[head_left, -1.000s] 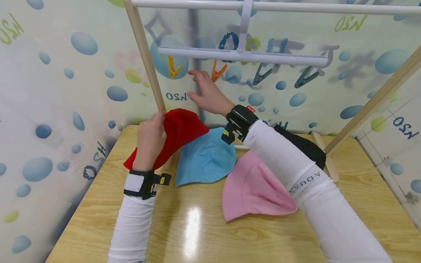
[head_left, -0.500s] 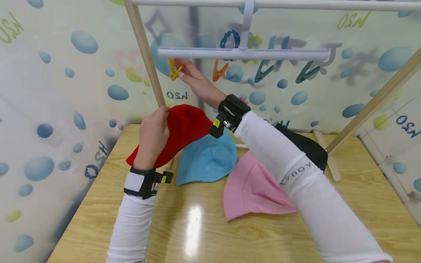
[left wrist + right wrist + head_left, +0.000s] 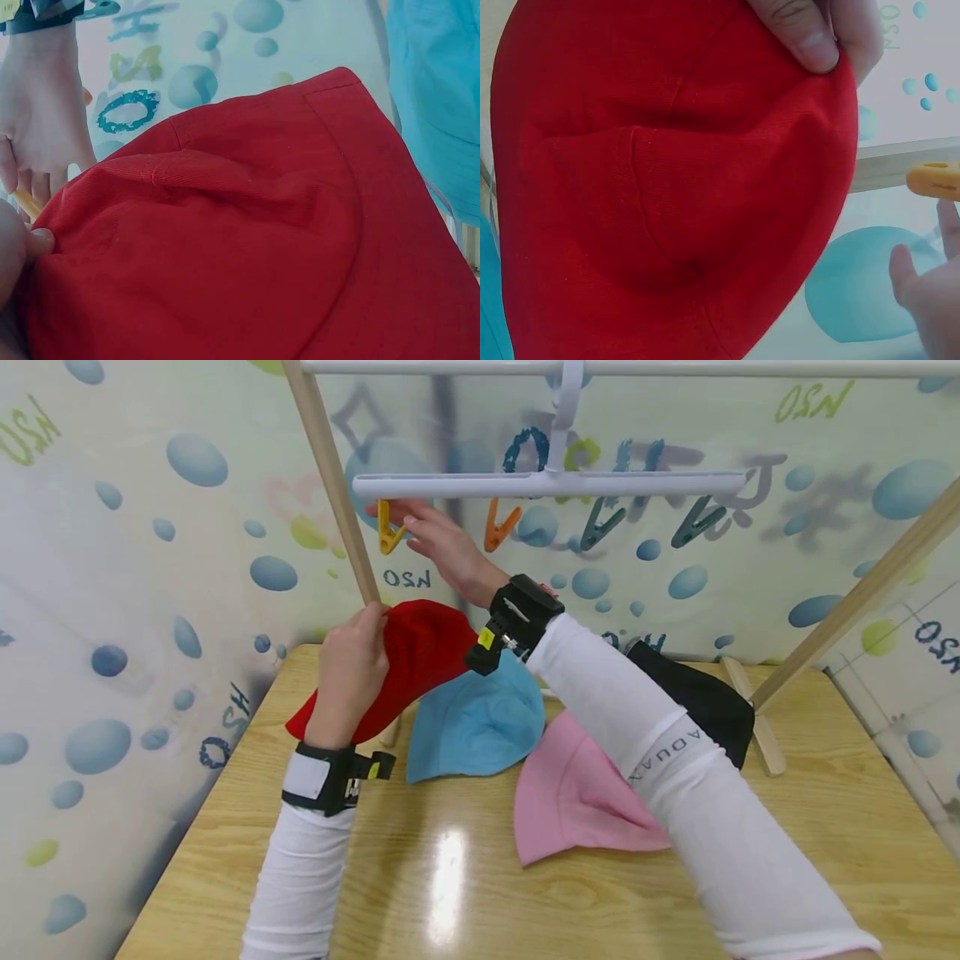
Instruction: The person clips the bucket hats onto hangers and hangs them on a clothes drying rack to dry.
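My left hand (image 3: 351,672) pinches the crown edge of a red bucket hat (image 3: 423,647) above the left side of the table. In the right wrist view, the thumb (image 3: 816,49) presses on the red cloth. My right hand (image 3: 450,547) reaches up to a yellow clip (image 3: 386,531) at the left end of a white hanger (image 3: 547,485). Its fingers are spread at the clip, some of them behind it. In the right wrist view, one fingertip (image 3: 946,214) is right at the clip's end, while the thumb (image 3: 902,266) stands apart.
An orange clip (image 3: 498,527) and two dark green clips (image 3: 600,525) hang further right on the hanger, below a white rail (image 3: 675,368). Blue (image 3: 476,722), pink (image 3: 570,802) and black (image 3: 697,693) hats lie on the wooden table (image 3: 375,877). Wooden posts (image 3: 337,493) flank them.
My right hand has moved left from beside the orange clip to the yellow clip, which has shifted slightly left. My left hand and the red hat have risen a little.
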`<state>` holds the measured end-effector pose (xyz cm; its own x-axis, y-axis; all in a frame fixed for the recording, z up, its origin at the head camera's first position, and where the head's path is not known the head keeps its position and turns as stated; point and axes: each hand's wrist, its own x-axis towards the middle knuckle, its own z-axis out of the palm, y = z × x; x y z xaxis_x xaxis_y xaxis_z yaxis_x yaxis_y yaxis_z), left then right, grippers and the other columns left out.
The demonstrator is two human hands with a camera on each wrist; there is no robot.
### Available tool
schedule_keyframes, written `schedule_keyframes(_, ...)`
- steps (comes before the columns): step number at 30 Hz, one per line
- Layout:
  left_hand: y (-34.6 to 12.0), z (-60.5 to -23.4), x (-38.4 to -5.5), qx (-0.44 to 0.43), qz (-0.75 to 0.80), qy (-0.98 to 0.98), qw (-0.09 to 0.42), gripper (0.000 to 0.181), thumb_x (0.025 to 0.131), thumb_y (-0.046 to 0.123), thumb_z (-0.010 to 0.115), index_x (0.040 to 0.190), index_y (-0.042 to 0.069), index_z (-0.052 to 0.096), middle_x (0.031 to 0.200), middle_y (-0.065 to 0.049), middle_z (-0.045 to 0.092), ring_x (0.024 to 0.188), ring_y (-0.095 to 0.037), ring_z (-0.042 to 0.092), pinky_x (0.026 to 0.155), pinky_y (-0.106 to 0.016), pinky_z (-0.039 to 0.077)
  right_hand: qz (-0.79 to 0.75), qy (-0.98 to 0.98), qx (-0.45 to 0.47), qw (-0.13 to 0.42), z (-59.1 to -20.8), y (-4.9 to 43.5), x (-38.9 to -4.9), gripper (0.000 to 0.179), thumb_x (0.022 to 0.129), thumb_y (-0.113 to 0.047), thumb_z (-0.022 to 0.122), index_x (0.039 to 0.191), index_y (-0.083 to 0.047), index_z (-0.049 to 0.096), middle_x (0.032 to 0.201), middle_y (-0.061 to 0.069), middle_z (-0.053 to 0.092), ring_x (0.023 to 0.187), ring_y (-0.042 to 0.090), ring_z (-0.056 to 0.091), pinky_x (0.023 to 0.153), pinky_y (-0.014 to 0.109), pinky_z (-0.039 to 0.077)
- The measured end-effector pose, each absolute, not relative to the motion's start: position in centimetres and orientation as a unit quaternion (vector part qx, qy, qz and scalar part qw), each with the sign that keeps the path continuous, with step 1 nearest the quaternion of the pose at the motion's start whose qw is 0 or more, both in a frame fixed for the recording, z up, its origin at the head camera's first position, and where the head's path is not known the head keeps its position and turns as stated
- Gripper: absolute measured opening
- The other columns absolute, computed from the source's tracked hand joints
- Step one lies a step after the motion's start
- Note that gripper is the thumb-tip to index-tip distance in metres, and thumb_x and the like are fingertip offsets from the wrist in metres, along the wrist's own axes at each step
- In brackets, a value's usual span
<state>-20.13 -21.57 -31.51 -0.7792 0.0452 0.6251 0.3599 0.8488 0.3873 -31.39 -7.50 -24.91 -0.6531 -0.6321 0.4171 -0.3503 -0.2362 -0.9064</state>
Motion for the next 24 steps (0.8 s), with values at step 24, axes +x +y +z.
schedule_keyframes(24,-21.9,-31.1,-20.0,-0.098,-0.236,-0.918,0.303,0.017,0.097,0.001,0.053,0.111,-0.008,0.057,0.1,-0.026,0.066,0.08,-0.04,0.065,0.075,-0.049,0.054,-0.642,0.6,-0.468,0.093,-26.9,-5.6,-30.7,0.04,0.1,0.0,0.047,0.138,0.006,0.042,0.128,0.017,0.055,0.115,0.022,0.055,0.099,0.036,0.043)
